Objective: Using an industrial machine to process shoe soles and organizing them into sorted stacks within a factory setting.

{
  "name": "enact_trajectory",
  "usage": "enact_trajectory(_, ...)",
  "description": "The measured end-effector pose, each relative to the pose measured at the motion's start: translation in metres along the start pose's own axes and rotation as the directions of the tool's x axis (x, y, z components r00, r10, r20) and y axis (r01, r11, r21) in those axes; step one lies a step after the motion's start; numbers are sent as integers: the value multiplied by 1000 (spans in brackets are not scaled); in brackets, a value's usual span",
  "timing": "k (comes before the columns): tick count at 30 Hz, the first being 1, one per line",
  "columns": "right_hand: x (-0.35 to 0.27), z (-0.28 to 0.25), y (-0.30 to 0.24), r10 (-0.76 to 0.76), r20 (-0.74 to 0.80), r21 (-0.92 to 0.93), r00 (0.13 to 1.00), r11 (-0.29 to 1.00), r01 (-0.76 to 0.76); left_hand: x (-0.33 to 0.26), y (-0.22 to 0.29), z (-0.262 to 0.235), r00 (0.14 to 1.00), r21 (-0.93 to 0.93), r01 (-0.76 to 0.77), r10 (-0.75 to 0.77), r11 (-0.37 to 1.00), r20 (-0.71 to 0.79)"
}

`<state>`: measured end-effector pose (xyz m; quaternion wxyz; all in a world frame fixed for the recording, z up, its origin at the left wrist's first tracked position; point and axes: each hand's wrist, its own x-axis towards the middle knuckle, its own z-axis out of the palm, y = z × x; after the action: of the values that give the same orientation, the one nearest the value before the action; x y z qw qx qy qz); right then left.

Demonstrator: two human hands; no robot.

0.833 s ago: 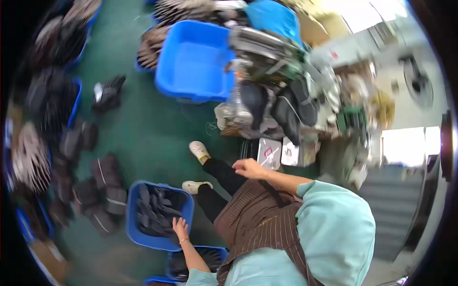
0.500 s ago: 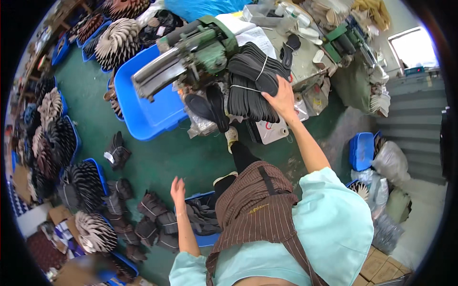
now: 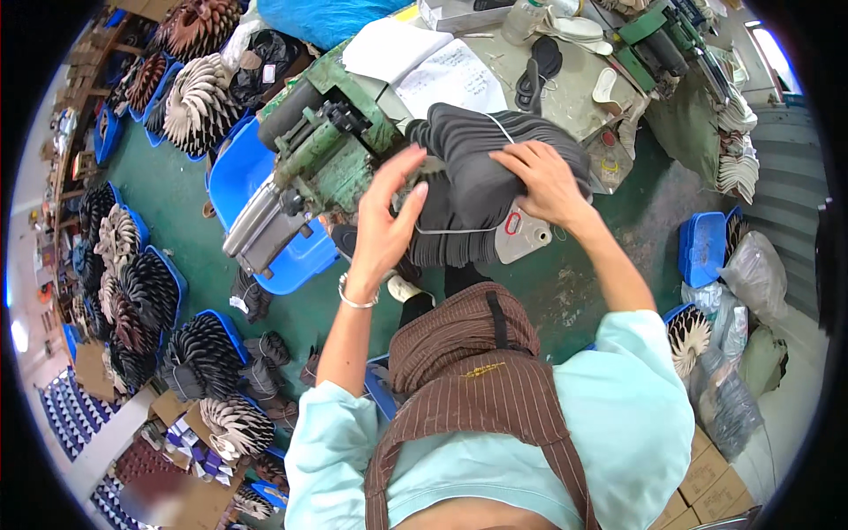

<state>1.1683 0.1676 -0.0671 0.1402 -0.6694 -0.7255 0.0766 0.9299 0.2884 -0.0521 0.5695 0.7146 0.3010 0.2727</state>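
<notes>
Two tied bundles of dark shoe soles lie at the table's near edge, in front of me. My right hand (image 3: 543,181) grips the upper bundle (image 3: 481,185), fingers bent over its top near a pale band (image 3: 500,126). Below it, the lower bundle (image 3: 452,249) is also bound with a pale band. My left hand (image 3: 389,212) is raised at the left side of the bundles, thumb and fingers apart with nothing in them. Whether its fingertips touch the soles I cannot tell. A bracelet (image 3: 356,296) circles my left wrist.
Left of the bundles stands a green machine (image 3: 340,146) with a metal roller, above a blue tub (image 3: 300,265). An open notebook (image 3: 450,75) and a pair of tied dark soles (image 3: 539,75) lie on the table (image 3: 579,106). Several tubs of soles line the left floor.
My left hand has come up from low on the left to beside the bundles. My right hand has shifted on the upper bundle, its fingers now more bent. The view has moved closer to the table.
</notes>
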Motion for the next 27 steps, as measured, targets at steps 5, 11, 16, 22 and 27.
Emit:
enact_trajectory(5, -34, -54, -10, -199, 101, -214, 975, 953, 216, 60, -30, 3, 985, 2, 84, -83, 996, 148)
enact_trajectory(11, -54, 28, 28, -6, -436, -404, 900, 895, -189, 81, -83, 45, 693, -190, 660, -492, 727, 528)
enact_trajectory(16, -67, 74, 47, 784, -345, 605, 516, 606, -516, 7, -118, 64, 956, 229, 288, -267, 930, -119)
enact_trajectory(22, -18, 137, 79, 612, 383, 844, 692, 72, -531, -23, -135, 123, 952, 452, 222, -94, 864, -290)
enact_trajectory(27, 31, 192, 27, 830, 181, 225, 528, 488, -844, -11, -173, 143, 830, 402, 519, -334, 754, -446)
